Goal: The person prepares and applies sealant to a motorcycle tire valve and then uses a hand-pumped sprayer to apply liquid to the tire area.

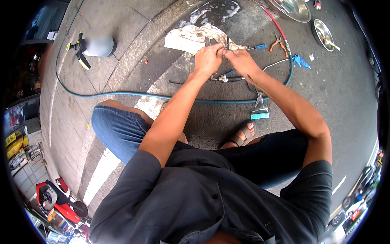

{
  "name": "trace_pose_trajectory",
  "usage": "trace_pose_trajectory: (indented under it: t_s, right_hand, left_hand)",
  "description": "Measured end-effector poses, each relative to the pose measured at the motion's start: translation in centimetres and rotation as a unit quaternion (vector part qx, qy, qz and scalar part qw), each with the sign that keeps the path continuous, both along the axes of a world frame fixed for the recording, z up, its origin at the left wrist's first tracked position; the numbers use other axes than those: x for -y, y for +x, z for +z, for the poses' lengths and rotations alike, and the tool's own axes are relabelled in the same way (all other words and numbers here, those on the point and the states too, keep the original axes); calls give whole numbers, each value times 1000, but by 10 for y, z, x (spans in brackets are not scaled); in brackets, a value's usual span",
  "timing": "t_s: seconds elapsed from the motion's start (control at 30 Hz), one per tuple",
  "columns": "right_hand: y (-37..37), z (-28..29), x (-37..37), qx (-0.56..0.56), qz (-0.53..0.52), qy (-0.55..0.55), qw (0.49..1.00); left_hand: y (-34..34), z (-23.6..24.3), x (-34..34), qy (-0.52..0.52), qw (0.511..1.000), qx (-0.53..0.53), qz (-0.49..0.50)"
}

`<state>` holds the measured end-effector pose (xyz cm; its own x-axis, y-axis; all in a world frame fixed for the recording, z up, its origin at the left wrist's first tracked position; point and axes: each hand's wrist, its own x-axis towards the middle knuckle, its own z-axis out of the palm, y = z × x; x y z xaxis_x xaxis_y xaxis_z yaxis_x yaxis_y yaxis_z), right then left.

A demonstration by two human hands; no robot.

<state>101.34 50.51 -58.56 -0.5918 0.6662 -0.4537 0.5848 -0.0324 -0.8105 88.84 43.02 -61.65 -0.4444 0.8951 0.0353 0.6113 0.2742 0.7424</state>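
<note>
My left hand (208, 61) and my right hand (239, 61) are closed and meet over a small dark, thin item that I cannot make out clearly. Just beyond them lies a stained pale cloth (183, 40). A blue-handled tool (260, 47) is by my right hand, with orange-handled pliers (278, 45) further right. Below my hands lies a silver-and-black tool (225, 79) with a dark thin tube. Metal scissors (258, 99) rest on the pavement near a turquoise box (260, 115).
A blue hose (134, 94) loops around the work spot, joined to a red hose (276, 22). A pump sprayer (97, 46) stands left, a blue air gun (300, 61) lies right. Steel bowls (323, 38) sit upper right. A red scooter (69, 207) stands lower left.
</note>
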Motion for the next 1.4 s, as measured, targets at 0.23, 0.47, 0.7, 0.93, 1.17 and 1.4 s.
trace_pose_trajectory:
  t_s: [0.23,0.47,0.7,0.93,1.17,1.4]
  right_hand:
    - [0,6,-1,15,27,34,999]
    - [0,23,-1,-113,77,-343,929]
    - [10,-6,-52,-179,-39,-390,902]
    - [-49,14,-33,-385,-21,-401,831]
    - [-79,-10,9,-367,88,-75,923]
    - [-99,-28,14,-437,-166,26,883]
  left_hand:
    - [0,-6,-1,-1,1000,13,9]
    - [-56,-40,-19,82,809,558,165]
    - [-46,-14,-42,173,609,755,171]
    - [-77,29,-46,287,656,683,143]
    - [-95,18,-15,286,626,705,171]
    - [-85,39,-17,140,788,599,26]
